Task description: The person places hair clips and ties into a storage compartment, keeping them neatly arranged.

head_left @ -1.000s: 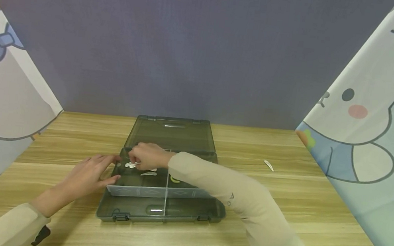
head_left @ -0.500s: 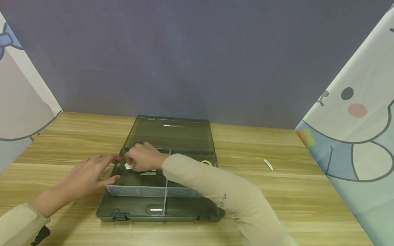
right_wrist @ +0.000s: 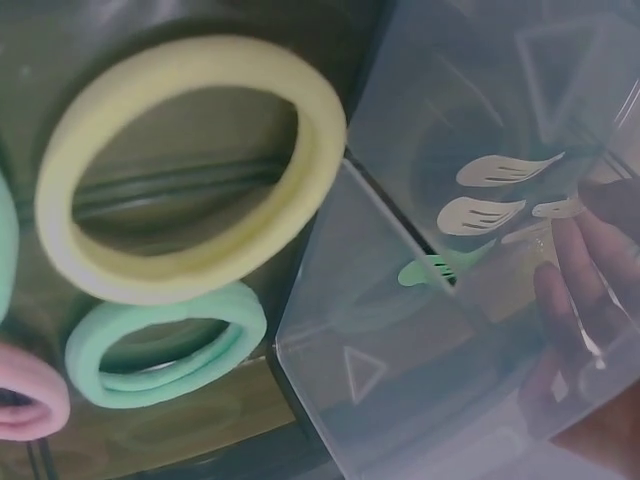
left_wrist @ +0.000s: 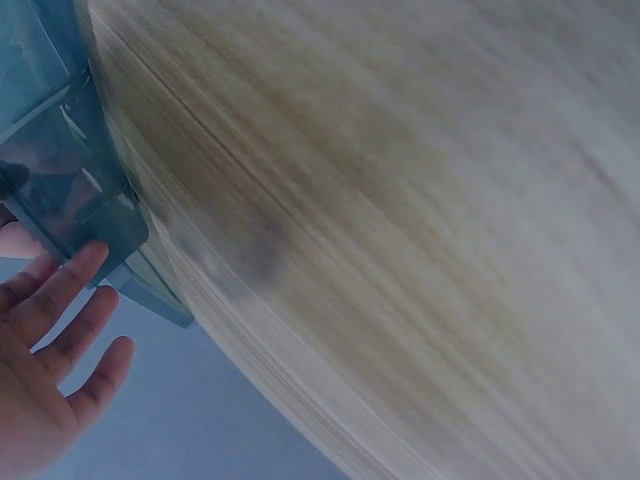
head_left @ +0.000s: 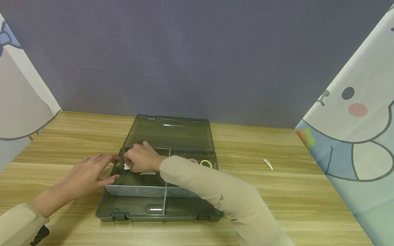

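My right hand (head_left: 143,158) reaches into the back left compartment of a dark see-through divided box (head_left: 134,204). In the right wrist view, through a clear divider, its fingertips pinch a small white hair clip (right_wrist: 555,209). More hair clips lie beside them, among them a white leaf-shaped clip (right_wrist: 480,215) and a green clip (right_wrist: 428,271). In the head view, a white clip (head_left: 147,173) lies just in front of this hand. My left hand (head_left: 88,173) rests against the box's left side, fingers spread and fairly straight.
The back right compartment holds a yellow hair tie (right_wrist: 56,205), a mint hair tie (right_wrist: 150,390) and a pink hair tie (right_wrist: 55,400). Behind stands the box's opened lid (head_left: 170,134). One white clip (head_left: 268,164) lies on the wooden table (head_left: 317,216), to the right.
My right hand has shifted slightly left inside the compartment. Its sleeve has moved left and down, uncovering hair ties in the back right compartment. The left hand stays against the box.
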The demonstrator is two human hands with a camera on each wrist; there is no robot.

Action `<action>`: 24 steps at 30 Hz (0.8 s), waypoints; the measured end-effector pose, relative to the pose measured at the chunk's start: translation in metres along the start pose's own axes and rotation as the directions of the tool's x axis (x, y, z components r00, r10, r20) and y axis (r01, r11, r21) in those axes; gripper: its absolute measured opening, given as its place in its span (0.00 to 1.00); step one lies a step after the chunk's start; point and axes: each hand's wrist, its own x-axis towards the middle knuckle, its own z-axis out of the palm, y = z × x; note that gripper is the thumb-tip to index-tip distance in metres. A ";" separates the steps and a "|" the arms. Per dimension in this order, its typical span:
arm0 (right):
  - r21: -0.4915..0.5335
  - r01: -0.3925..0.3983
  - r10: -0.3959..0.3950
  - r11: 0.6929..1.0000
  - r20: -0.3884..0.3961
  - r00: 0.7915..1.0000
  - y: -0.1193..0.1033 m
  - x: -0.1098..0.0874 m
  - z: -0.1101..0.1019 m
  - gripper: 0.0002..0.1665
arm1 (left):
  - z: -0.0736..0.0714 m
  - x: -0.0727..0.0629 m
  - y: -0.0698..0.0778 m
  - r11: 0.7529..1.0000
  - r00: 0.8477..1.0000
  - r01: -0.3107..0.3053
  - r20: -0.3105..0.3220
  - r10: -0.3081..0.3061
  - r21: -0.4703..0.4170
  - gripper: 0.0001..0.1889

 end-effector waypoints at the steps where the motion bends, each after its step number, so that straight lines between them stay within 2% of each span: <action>1: -0.001 -0.004 0.004 1.000 0.001 1.000 0.000 0.000 0.000 0.11 | 0.000 0.000 0.000 1.000 1.000 -0.001 0.001 0.001 0.002 0.26; 13: -0.002 -0.037 0.037 0.999 0.004 0.999 -0.002 0.003 0.004 0.10 | 0.001 0.000 -0.001 1.000 0.999 -0.025 -0.021 0.025 0.007 0.27; 24: -0.002 -0.027 0.027 1.000 0.008 1.000 0.001 0.004 0.005 0.11 | 0.001 0.001 -0.001 1.000 0.999 -0.029 -0.026 0.029 0.005 0.27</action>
